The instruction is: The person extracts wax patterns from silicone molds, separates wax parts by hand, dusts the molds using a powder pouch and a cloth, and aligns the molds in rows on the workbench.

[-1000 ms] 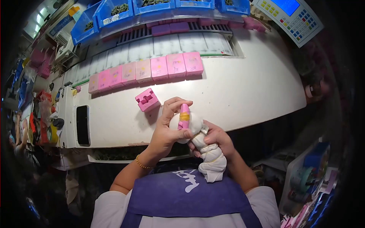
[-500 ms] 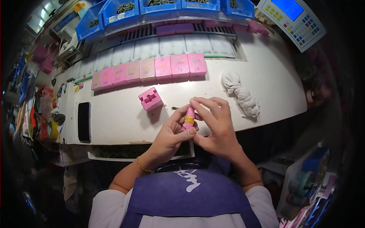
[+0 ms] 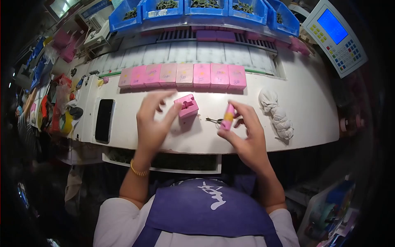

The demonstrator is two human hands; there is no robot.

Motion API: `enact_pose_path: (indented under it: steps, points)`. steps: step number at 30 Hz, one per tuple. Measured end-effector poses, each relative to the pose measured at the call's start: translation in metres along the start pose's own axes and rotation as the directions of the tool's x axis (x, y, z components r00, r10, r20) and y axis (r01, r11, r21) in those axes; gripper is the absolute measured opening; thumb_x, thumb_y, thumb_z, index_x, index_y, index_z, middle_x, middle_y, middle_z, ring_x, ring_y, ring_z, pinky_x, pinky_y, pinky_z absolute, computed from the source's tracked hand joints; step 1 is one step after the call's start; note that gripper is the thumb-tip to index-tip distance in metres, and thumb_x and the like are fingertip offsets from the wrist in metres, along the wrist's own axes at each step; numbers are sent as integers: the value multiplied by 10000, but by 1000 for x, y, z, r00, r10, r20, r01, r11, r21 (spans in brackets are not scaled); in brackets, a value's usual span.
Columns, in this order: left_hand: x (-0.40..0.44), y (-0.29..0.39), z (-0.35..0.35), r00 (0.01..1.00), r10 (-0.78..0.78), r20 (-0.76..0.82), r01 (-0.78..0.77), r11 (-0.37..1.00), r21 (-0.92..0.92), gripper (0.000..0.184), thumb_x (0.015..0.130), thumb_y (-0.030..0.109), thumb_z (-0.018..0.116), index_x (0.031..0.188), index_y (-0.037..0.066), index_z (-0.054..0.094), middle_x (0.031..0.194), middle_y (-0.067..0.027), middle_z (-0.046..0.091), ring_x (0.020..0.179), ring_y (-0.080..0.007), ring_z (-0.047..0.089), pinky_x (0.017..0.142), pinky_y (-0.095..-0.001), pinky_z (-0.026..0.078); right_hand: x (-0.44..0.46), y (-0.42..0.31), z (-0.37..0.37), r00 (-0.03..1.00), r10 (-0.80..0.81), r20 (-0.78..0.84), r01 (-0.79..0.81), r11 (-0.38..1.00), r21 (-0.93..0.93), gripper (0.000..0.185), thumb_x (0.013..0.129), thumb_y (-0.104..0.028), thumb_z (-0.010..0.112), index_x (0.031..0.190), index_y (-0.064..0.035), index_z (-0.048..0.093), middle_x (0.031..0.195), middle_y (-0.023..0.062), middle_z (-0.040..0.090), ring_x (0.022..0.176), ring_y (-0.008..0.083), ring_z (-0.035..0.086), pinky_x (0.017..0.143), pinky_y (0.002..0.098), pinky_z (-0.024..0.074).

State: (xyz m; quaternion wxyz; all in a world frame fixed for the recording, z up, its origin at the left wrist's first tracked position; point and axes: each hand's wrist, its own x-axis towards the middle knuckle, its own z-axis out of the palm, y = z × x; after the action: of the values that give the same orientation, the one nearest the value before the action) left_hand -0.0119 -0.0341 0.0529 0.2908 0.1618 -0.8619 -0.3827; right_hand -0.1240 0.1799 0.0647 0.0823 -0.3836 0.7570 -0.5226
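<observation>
My left hand point(image 3: 154, 119) is spread, with a gap between thumb and fingers, and somewhat blurred. Its thumb tip overlaps the left edge of a pink block point(image 3: 189, 112) with a shaped recess in its top; whether they touch I cannot tell. Between the thumb and fingers of my right hand point(image 3: 251, 138) is a small pink piece with a yellow band point(image 3: 228, 117), held roughly upright and tilted. Just left of it, a thin dark tool point(image 3: 213, 120) lies on the white table point(image 3: 164, 144), partly hidden behind the piece.
A row of pink blocks with handwriting point(image 3: 185, 77) stands further back. To the right lies a twisted white cloth point(image 3: 276, 113), to the left a phone point(image 3: 105, 121). Blue bins point(image 3: 205, 10) line the back, and a keypad device with a screen point(image 3: 335, 39) is at upper right.
The hands have parted. My left hand let go of the banded pink piece and moved left to the recessed block; my right hand keeps the piece. The view has shifted.
</observation>
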Motion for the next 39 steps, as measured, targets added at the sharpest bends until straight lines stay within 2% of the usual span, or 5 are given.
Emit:
enact_pose_path:
  steps: [9,16,30,36,39]
  points:
    - [-2,-27,8,896,-272,352,394,853,-343,216,901,81,675,1094,-17,671,823,-39,685,715,-64,606,646,-240,504,54,-3,93,958,58,282,-228,750,621,561,934,-67,692,1415,5,412,1150,92,511,1011,123,589,845,255,523]
    - [-3,-46,-7,789,-356,501,600,623,-501,293,979,155,643,1199,-37,671,900,-56,701,703,-85,627,644,-234,533,29,23,62,964,-101,245,112,993,-31,575,823,-62,739,1312,47,455,1331,222,438,1170,401,446,1019,441,408]
    - [-11,-59,6,803,-318,504,589,551,-591,419,959,211,686,1296,-13,579,935,-19,672,763,-78,616,671,-233,527,39,19,76,896,-315,312,438,741,-509,576,730,-82,765,1240,59,538,1328,191,481,1238,355,456,1027,433,414]
    - [9,-50,-19,489,-152,859,740,593,-316,609,813,168,840,1321,4,546,1002,-46,663,843,-94,628,661,-226,537,40,7,69,908,-237,345,229,971,66,955,716,-199,853,1500,18,353,1353,208,464,1241,368,503,1040,434,431]
    - [-6,-57,-14,579,-57,813,743,447,-498,649,749,152,874,1301,-12,576,974,-65,673,766,-105,638,626,-224,538,45,6,40,789,-305,534,194,948,254,855,710,-188,879,1455,-53,481,1289,172,550,1218,307,551,1010,369,459]
